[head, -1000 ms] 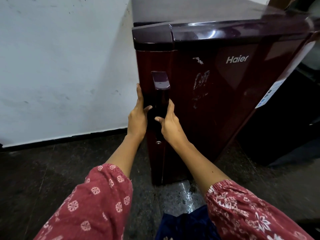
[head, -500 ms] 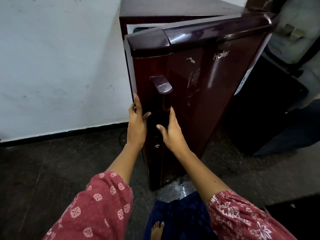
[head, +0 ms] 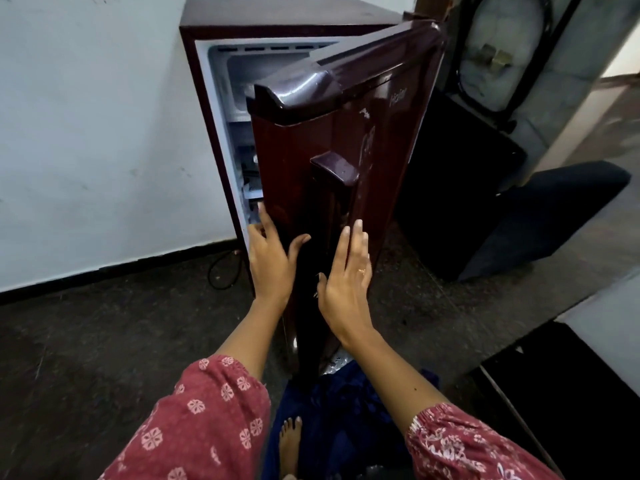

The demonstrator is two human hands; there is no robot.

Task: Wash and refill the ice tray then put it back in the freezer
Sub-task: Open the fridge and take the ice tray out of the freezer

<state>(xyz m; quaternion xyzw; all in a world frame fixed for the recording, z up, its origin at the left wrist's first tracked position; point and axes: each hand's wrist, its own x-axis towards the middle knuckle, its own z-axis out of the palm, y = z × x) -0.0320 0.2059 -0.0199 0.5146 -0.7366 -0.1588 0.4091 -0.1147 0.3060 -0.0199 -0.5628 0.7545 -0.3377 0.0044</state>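
Observation:
A small maroon fridge (head: 221,32) stands against the white wall, its door (head: 346,133) swung well open toward me. My left hand (head: 270,261) is at the door's left edge, fingers curled around it, thumb spread toward the handle. My right hand (head: 346,282) lies flat with fingers spread beside the dark vertical handle (head: 332,188), holding nothing. Behind the door, the white freezer compartment (head: 249,74) shows at the top of the cabinet. No ice tray is visible; the door hides most of the interior.
A black cable (head: 221,271) loops on the dark floor left of the fridge. A dark cabinet (head: 460,188) and a dark blue cushion-like object (head: 540,216) sit to the right. My bare foot (head: 289,441) is below the door. A black-and-white surface (head: 588,348) is at lower right.
The door has swung from shut to wide open, exposing the freezer compartment. My right hand has let go of the handle and opened flat; my left hand stays on the door edge.

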